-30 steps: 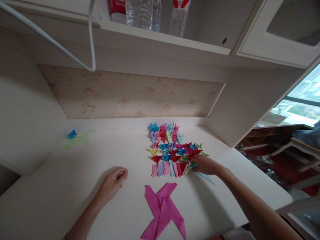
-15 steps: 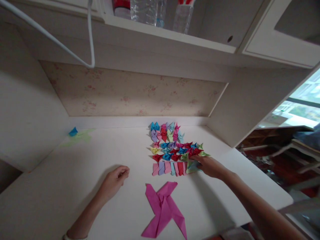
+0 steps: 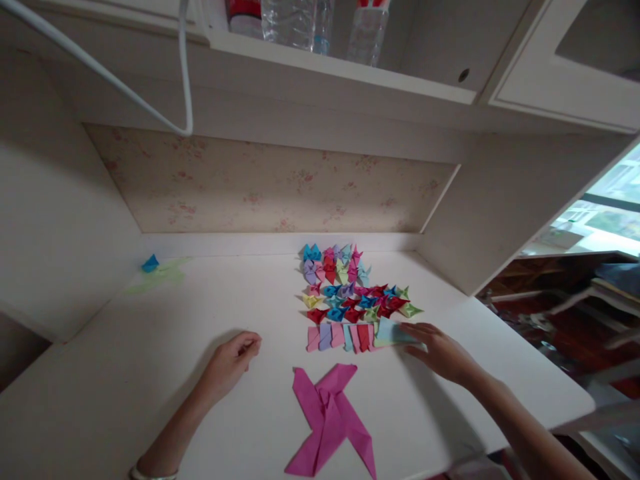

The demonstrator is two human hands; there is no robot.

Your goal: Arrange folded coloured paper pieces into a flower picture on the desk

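In the head view, a magenta four-armed paper figure [image 3: 327, 413] is lying flat on the white desk [image 3: 225, 293], its arms splaying outward and crossing at a folded knot. Beyond it and to its right, a pale-blue paper piece [image 3: 389, 332] is sitting flat and smooth, a light greenish edge peeping out along its near side. The person's right hand [image 3: 443, 353] is touching its right end, fingers above and thumb by the near edge; whether it's pinching or just resting, I can't tell from here. The left hand [image 3: 235, 357] is resting left of the magenta figure, loosely curled, nothing showing in it.

Just beyond the figure, flat folded strips [image 3: 325, 337] in pink, lilac, pale blue and red are lining up side by side, the pale-blue piece finishing that row. Farther beyond it, pointed origami pieces [image 3: 350, 303] are crowding together in red, blue, yellow and green, with a second origami cluster [image 3: 335, 265] sitting behind them. Far off to its left, a small blue origami piece [image 3: 151, 263] is perching beside a pale-green patch [image 3: 165, 275].
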